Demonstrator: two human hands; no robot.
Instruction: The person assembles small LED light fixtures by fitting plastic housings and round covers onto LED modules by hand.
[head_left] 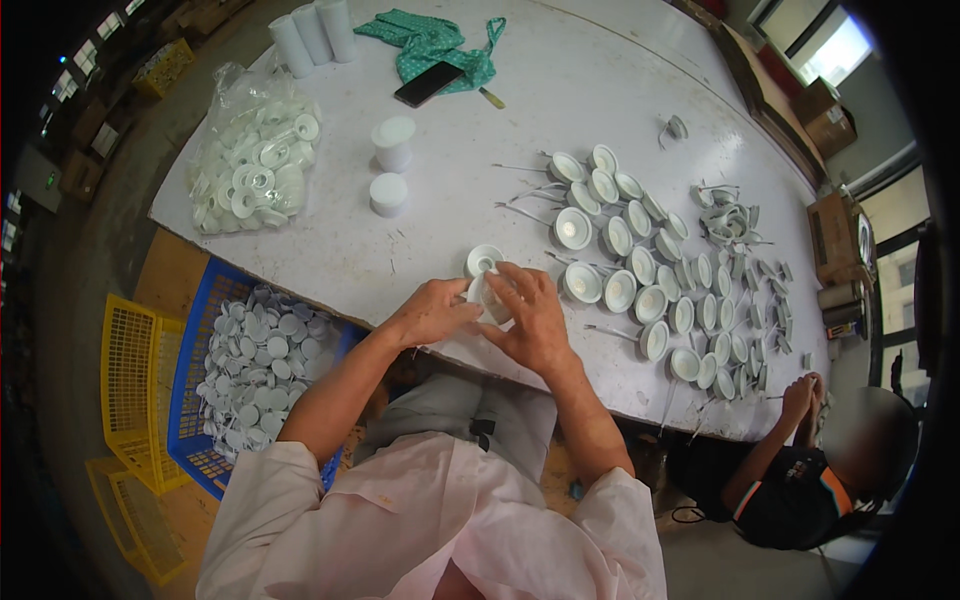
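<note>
Near the table's front edge, my left hand (pixel 436 313) and my right hand (pixel 532 318) meet around a white round plastic part (pixel 489 297). The fingers of both hands are closed on its sides and cover much of it. Just beyond my fingertips is a white ring-shaped part (pixel 485 259) with a round centre; I cannot tell whether it touches the held one. To the right of my hands, many white cup-shaped lamp fittings (pixel 581 283) with thin wires stand in rows on the white table (pixel 420 230).
A clear bag of white rings (pixel 255 165) lies at the left, with stacked white discs (pixel 389 193) beside it. White tubes (pixel 292 47), a green cloth (pixel 420 35) and a phone (pixel 428 84) are farther back. Below left stands a blue crate (pixel 190 400) of discs. A co-worker (pixel 800 490) sits at the right.
</note>
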